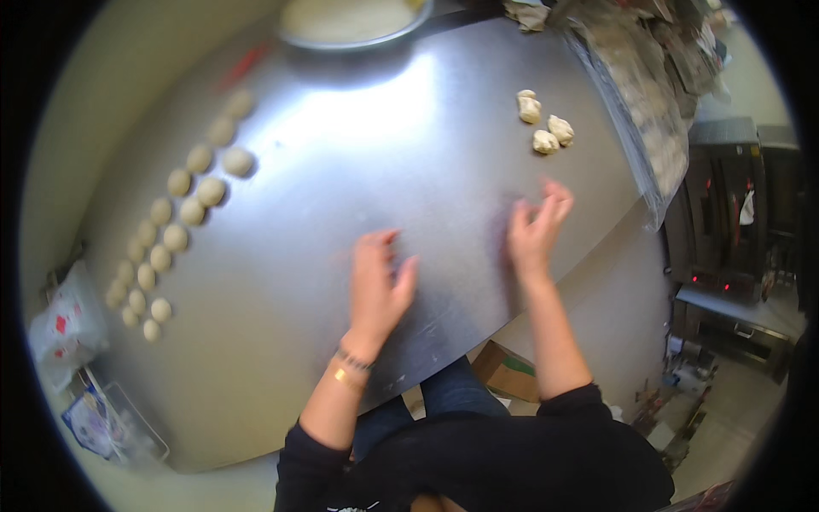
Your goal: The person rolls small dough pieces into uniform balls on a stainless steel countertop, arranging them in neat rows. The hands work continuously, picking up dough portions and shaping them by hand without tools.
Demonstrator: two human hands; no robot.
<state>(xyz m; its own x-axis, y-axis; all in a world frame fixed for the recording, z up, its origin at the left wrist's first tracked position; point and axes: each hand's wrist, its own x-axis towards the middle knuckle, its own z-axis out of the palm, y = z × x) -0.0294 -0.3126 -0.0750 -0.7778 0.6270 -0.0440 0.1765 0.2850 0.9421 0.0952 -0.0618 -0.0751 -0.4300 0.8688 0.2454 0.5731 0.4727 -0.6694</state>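
Observation:
My left hand (379, 278) hovers over the middle of a steel table (301, 307), thumb and fingers apart, with nothing visible in it. To the right, my right hand (539, 230) is also empty, its fingers spread and pointing towards rough dough pieces (546, 142). Those several pieces lie just beyond it, lumpy and uneven. On the left side of the table, round dough balls (175, 237) stand in slanting rows, well apart from my left hand. Whether either hand touches the steel is hard to tell.
A large metal bowl (355, 43) with pale contents stands at the far edge, near a blurred red object (244, 65). Clear plastic sheeting (640, 109) lies along the right edge. A white plastic bag (71, 323) hangs at the left. Below the table is a cardboard box (505, 371).

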